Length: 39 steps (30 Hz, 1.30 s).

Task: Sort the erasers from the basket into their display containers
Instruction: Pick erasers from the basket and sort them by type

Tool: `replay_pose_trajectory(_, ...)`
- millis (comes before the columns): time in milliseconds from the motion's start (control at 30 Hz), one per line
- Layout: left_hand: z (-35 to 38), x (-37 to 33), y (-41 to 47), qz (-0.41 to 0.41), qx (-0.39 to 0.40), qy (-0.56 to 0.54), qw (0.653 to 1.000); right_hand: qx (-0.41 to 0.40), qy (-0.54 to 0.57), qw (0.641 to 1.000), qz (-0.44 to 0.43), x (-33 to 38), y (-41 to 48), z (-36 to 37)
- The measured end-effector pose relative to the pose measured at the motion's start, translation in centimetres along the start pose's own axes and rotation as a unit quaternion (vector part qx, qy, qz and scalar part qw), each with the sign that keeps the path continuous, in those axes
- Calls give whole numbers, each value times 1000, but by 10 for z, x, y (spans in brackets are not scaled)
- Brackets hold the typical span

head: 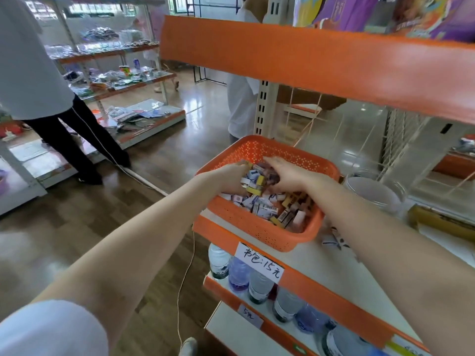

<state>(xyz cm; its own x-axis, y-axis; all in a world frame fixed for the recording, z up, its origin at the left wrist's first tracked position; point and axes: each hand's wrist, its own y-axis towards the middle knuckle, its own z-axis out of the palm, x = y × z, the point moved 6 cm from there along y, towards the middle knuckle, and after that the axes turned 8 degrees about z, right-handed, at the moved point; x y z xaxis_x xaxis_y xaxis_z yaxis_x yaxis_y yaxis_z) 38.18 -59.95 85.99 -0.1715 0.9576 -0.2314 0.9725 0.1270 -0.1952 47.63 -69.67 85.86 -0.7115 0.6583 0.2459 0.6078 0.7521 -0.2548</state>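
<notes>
An orange perforated basket (259, 228) stands on the shelf's corner, filled with several small wrapped erasers (267, 208). Both my hands are inside it over the pile. My left hand (232, 178) curls round a bunch of erasers at the basket's left side. My right hand (286, 173) cups over erasers at the middle, fingers bent down onto them. A clear round container (372, 192) stands just right of the basket.
An orange shelf board (321, 62) hangs overhead. Water bottles (259, 283) line the shelf below. A yellowish box (437, 220) lies at the right. A person in dark trousers (77, 140) stands on the wooden floor at the left, near other racks.
</notes>
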Motion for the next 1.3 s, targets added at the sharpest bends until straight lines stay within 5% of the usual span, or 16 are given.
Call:
replay_pose_trajectory(333,3,3,8,39,-27,-29,998,23,-15,1000,13,-4,24,-3)
replay_pose_trajectory(467,-3,9,3,0,-77,-104,992,15,-9,1000,15,-2,32,-1)
replay_pose_trajectory(600,1,10,3,-13,-48,-116,992,10,-39,999,5,-2,33,0)
replay_pose_trajectory(1067,4,3,0,23,-11,-93,995,48,93,994,-15,-13,14,0)
replay_pose_trajectory(1300,-2,3,-2,31,-66,-96,993,40,133,990,-35,-12,11,-3)
